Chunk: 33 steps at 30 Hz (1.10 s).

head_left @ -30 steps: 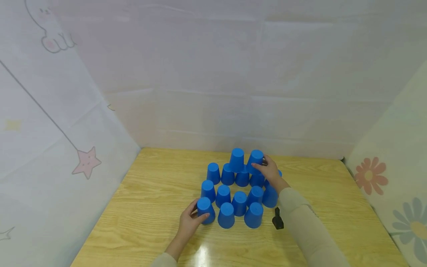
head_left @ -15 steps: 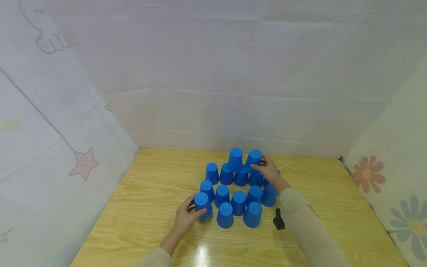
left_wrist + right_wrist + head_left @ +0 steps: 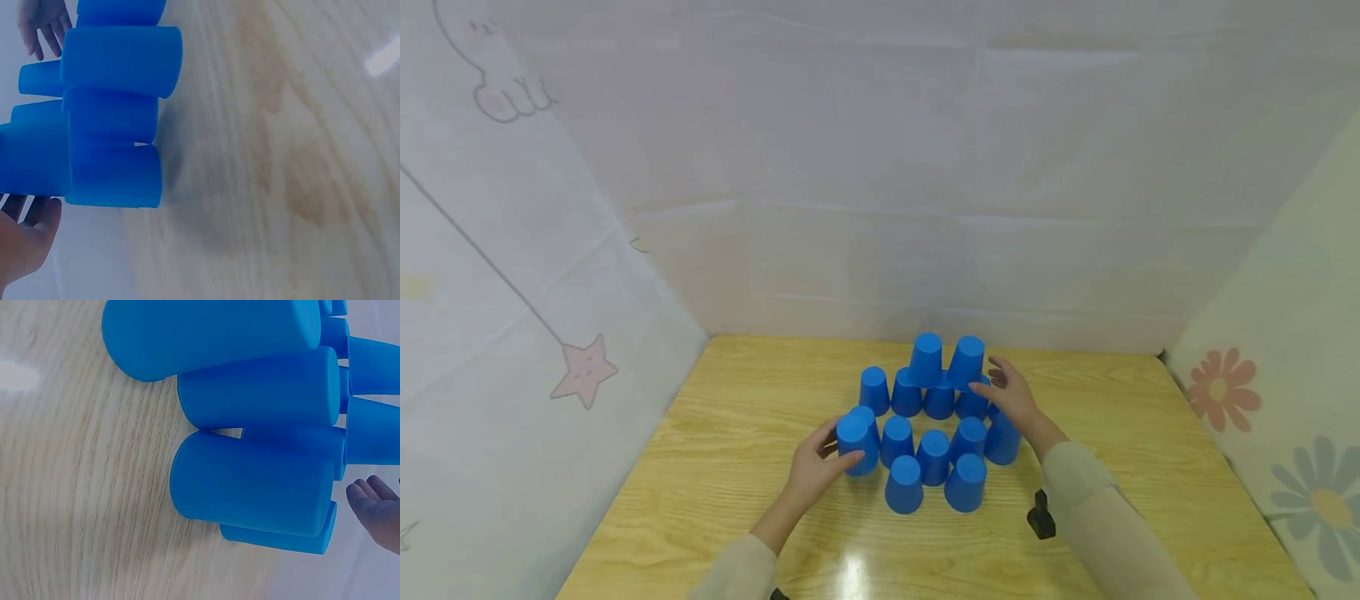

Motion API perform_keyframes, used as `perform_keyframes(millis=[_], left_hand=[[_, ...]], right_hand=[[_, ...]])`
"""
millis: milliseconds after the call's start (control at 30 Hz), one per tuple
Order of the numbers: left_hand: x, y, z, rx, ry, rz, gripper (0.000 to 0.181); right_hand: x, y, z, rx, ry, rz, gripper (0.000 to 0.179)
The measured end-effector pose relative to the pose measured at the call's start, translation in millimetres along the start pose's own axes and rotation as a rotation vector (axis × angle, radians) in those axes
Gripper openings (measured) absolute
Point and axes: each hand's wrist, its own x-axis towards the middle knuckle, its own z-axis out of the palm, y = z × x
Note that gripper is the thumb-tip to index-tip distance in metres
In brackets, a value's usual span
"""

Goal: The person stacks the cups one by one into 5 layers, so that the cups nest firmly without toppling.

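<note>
In the head view, my left hand (image 3: 814, 468) grips an upside-down blue plastic cup (image 3: 856, 457) by its sides. This cup overlaps another blue cup standing behind it, and in the left wrist view the held cup (image 3: 34, 159) is raised level with the tops of the standing cups (image 3: 119, 175). My right hand (image 3: 1011, 398), fingers loosely spread, is just right of two upper cups (image 3: 966, 364) stacked on the back row. A gap shows between the right fingers (image 3: 362, 497) and the nearest upper cup (image 3: 374, 431) in the right wrist view.
Several more upside-down cups (image 3: 934, 458) stand in rows on the wooden table (image 3: 737, 442), two of them (image 3: 904, 485) at the front. Beside the right sleeve is a small black object (image 3: 1041, 517). Cloth walls (image 3: 880, 183) enclose the table at the back and sides.
My left hand has lifted its cup from the front left and carried it back to the cup behind. My right hand has let go of the upper right cup and drawn slightly away rightward.
</note>
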Motion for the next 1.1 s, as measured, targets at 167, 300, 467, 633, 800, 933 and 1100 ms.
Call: perform_keyframes(millis=[167,300,467,633,800,933,1100], left_hand=[[7.8,7.3,-0.7,-0.002,-0.020,0.029,0.056],[12.8,12.9,-1.7,-0.003,-0.037,0.058,0.055],[10.8,37.2,-3.8,0.000,-0.069,0.059,0.052],[14.0,48.8,-4.6,0.033,-0.082,0.027,0.051],[19.8,49.6,-5.6,0.040,-0.072,0.037,0.050],[26.1,42.0,-6.3,0.019,-0.069,0.043,0.050],[38.5,26.2,-4.2,0.060,-0.059,0.030,0.051]], right_hand=[[-8.2,0.8,-2.8,0.007,-0.009,-0.018,0.073],[-16.3,3.1,-3.4,0.027,-0.016,-0.042,0.072],[-27.7,4.2,-2.4,0.050,-0.006,-0.076,0.069],[-42.5,-1.9,-3.4,0.080,0.002,-0.103,0.065],[-57.3,1.8,-1.0,0.127,0.011,-0.126,0.064],[-72.7,7.1,4.1,0.168,0.013,-0.145,0.062],[-87.7,16.4,11.1,0.189,0.028,-0.152,0.056]])
